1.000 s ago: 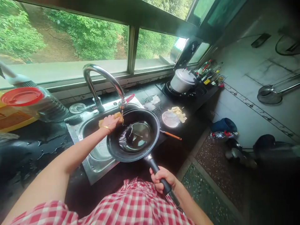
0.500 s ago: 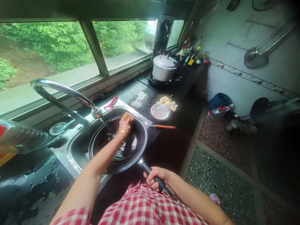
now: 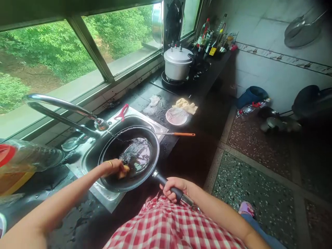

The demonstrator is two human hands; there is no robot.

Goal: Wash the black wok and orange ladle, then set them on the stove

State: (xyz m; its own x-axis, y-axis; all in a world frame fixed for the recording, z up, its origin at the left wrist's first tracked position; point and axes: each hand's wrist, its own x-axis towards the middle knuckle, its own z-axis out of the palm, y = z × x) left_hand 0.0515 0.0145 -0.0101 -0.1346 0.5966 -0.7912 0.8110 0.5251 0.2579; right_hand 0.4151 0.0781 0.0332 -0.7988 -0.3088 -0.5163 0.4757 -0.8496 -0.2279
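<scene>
Over the sink [image 3: 105, 197], a black pan [image 3: 155, 152] is scrubbed under the running tap [image 3: 59, 103].
The left hand's [image 3: 114, 167] fingers clench a yellow sponge [image 3: 126, 168], now moved from the far rim to the pan's near wall; the right hand's [image 3: 173, 188] fingers stay wrapped round the handle [image 3: 161, 179].

Daylight thru window [image 3: 52, 52], counter [image 3: 192, 162] dim, glare on wet pan [image 3: 137, 154], wide-angle bending & dark edges.

Black pan [image 3: 129, 157] — red-and-white checked shirt [image 3: 171, 228] — orange-handled utensil [image 3: 178, 134]
</scene>
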